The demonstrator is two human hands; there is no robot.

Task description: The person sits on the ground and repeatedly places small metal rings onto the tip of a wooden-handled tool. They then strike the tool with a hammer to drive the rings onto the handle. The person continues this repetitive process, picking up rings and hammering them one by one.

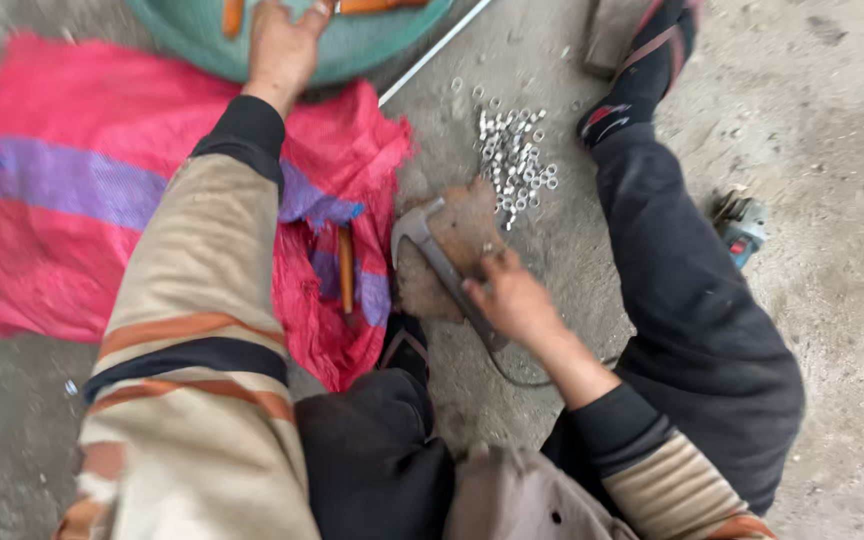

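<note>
The left hand (280, 45) reached into a green basin (372, 45), its grip hidden; the right hand (512, 298) gripped a metal clamp (432, 245) on a rusty block (467, 225) beside scattered nuts (514, 155).

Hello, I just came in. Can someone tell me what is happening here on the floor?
A person sits on a concrete floor. Their right hand grips a grey metal tool resting on a rusty block, beside a pile of small metal nuts. Their left hand reaches into a green basin holding orange pieces. A red sack lies spread under that arm, with another orange piece on it.
</note>
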